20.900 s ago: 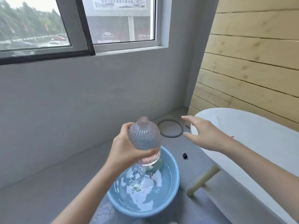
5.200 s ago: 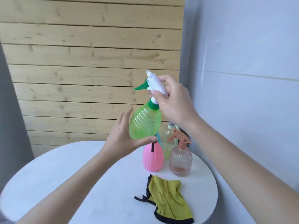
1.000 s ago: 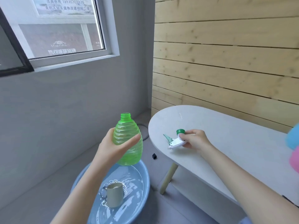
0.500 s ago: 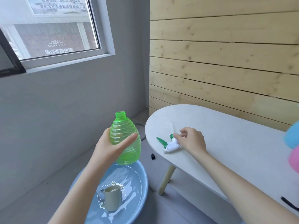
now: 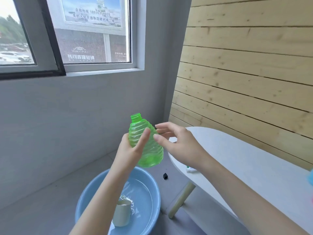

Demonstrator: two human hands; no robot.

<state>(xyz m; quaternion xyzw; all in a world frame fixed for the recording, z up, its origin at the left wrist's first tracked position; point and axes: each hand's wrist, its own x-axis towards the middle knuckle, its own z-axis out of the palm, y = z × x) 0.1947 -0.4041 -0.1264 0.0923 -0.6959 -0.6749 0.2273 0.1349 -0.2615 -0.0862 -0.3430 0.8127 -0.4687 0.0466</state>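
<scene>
My left hand [image 5: 131,150] grips a green ribbed plastic bottle [image 5: 149,150] with no cap, held upright above the floor. My right hand [image 5: 177,145] is at the bottle's right side, fingers spread and relaxed, fingertips at or near its shoulder; I cannot tell whether they touch. The white spray head [image 5: 190,169] lies on the white table [image 5: 245,167], mostly hidden behind my right wrist. Below the bottle a blue basin [image 5: 152,192] holds water, and a beige cup [image 5: 122,212] stands in it.
A small black object [image 5: 165,176] lies on the grey floor between basin and table. The table has a pale wooden leg [image 5: 181,199]. A wooden plank wall stands behind the table, a grey wall with a window to the left. Blue and pink items show at the right edge.
My right hand has let go of the spray head, left it on the table and moved up beside the bottle. The bottle stays in my left hand.
</scene>
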